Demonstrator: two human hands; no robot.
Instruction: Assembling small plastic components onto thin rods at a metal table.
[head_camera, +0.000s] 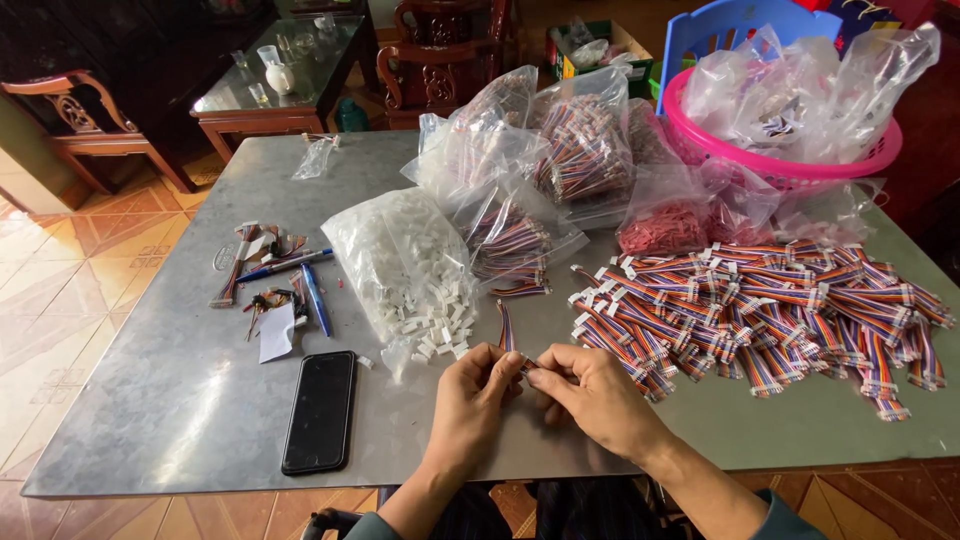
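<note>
Your left hand (478, 385) and right hand (592, 392) pinch one rainbow ribbon cable (505, 332) (fingertips tight) near the spilled white connectors (440, 325).

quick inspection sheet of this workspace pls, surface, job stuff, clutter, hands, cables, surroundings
surface: grey metal table, scuffed, mostly covered on the far and right side
job's things: ribbon cable piece running from the hands up the table; open bag of white connectors, some spilled out
clutter: black phone, blue pens, paper scrap, wire offcuts
grippers: left hand and right hand meet at the near edge, fingertips pinching the cable's end
cables: large loose pile of rainbow ribbon cables on the right; more in clear bags
surroundings: pink basket of bags, glass-topped side table, wooden chair, tiled floor
</note>
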